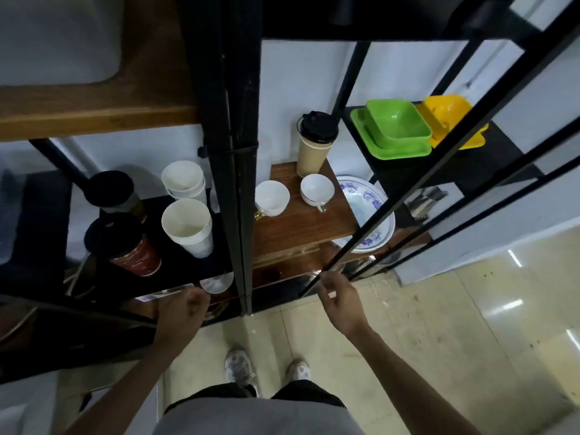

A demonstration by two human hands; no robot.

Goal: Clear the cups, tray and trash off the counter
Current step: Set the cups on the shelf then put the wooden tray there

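Two stacks of white paper cups (187,227) stand on a dark shelf at the left, beside two black-lidded cups (120,243). On the wooden shelf (301,226) stand a tan takeaway cup with a black lid (314,149) and two white ceramic cups (271,197). A green tray with a green bowl (397,130) sits on a black shelf at the right. My left hand (185,309) is curled into a fist at the front of the lower shelf, with nothing visible in it. My right hand (340,301) hangs with relaxed fingers by a black frame bar, holding nothing.
Black metal rack posts (241,183) and slanted bars cross the view. A blue-and-white bowl (370,211) lies right of the ceramic cups, and a yellow dish (450,119) sits behind the green tray. A wooden counter edge (94,116) is above left. Tiled floor lies below.
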